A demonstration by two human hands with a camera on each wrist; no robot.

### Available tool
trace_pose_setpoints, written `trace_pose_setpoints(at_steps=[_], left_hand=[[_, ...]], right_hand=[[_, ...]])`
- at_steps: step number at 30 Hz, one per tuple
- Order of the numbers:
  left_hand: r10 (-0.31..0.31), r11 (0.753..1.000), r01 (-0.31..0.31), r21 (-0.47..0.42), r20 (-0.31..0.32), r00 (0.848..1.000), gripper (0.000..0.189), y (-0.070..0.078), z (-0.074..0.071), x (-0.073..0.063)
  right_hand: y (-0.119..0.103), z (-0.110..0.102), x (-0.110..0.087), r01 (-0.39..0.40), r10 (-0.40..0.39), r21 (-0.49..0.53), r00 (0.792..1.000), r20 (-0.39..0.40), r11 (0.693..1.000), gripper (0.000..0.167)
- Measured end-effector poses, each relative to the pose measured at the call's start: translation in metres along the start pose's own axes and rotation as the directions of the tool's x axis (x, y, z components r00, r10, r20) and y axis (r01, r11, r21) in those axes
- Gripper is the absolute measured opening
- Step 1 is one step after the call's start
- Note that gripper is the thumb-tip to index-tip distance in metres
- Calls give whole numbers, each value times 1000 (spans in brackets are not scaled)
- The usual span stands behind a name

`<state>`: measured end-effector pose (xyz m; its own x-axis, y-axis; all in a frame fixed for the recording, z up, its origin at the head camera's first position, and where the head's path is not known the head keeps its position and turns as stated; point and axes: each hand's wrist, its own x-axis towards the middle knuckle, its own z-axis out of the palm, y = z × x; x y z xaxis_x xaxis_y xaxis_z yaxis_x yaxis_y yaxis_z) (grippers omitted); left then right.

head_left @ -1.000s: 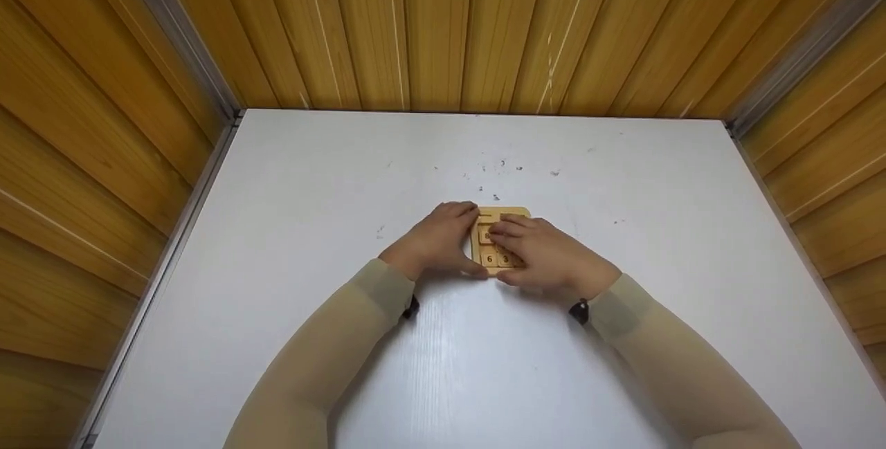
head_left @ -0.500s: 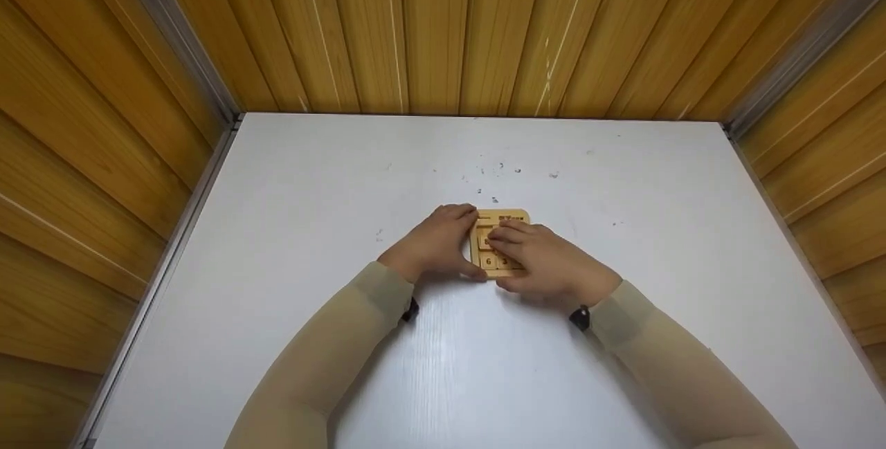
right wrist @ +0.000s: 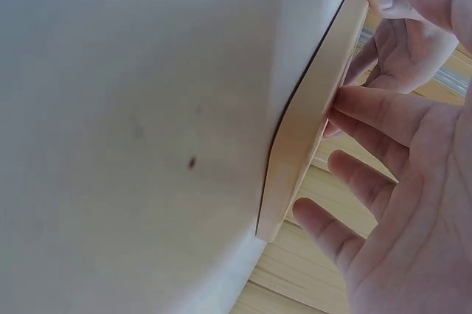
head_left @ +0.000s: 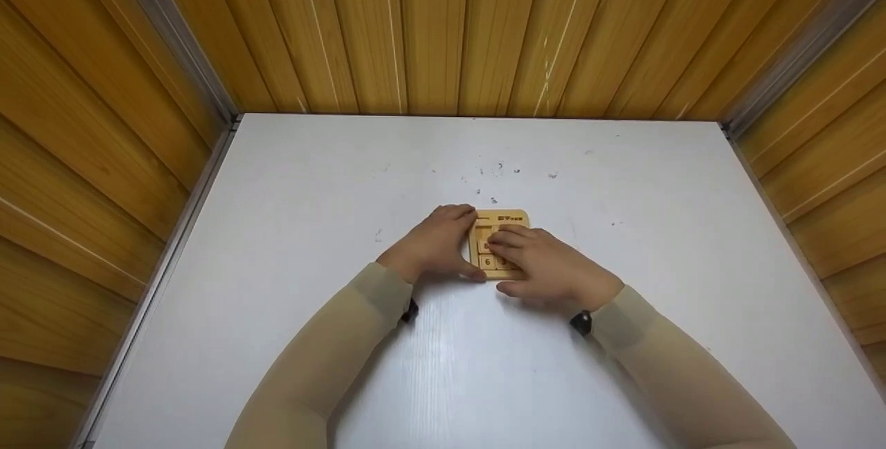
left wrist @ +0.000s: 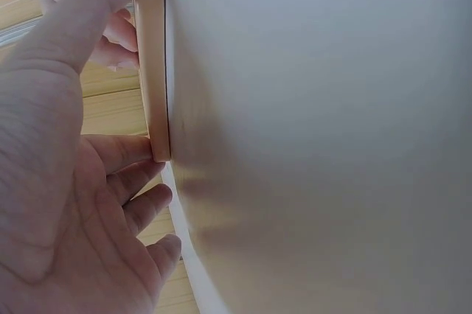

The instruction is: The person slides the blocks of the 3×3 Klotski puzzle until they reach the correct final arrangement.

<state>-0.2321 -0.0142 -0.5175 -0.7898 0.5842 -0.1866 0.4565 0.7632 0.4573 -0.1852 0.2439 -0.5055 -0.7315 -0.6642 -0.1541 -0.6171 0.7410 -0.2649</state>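
Note:
A small wooden number slide puzzle (head_left: 483,274) lies flat on the white table between the hands in the head view. The left hand (head_left: 436,241) grips its frame along the left side, thumb at the near edge and fingertips at the far corner. That same grip across the frame shows in the left wrist view. The right hand (head_left: 554,262) rests its fingertips on the number tiles and hides most of those on the right. Visible at the left are a tile marked 6 (head_left: 487,262) and, partly under the fingertips, a tile marked 8 (head_left: 484,246).
The white table (head_left: 332,179) carries small dark scuff marks beyond the puzzle. Wood-look panel walls (head_left: 432,34) enclose its back and both sides. Both forearms, in long beige sleeves (head_left: 332,352), reach in from the near side.
The right fingertips have drawn toward the near side, and the tile marked 8 has slid with them, closer to the 6. The left hand keeps its grip on the frame.

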Motion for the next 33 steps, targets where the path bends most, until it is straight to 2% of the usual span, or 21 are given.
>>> trace_pose_setpoints(at_steps=[16,21,27,33], left_hand=[[-14,1000,14,19,12,1000,129,-2,1,3],[-14,1000,14,15,7,1000,129,-2,2,4],[-16,1000,16,5,5,1000,129,-1,3,5],[-22,1000,22,0,7,1000,128,0,1,3]], right_hand=[[3,1,-2,30,-30,10,1000,-11,1000,78],[5,-4,-6,-6,6,30,1000,-8,1000,79],[17,-9,-9,-32,34,19,997,-72,999,80],[24,-7,-9,-53,53,12,997,-63,999,80]])
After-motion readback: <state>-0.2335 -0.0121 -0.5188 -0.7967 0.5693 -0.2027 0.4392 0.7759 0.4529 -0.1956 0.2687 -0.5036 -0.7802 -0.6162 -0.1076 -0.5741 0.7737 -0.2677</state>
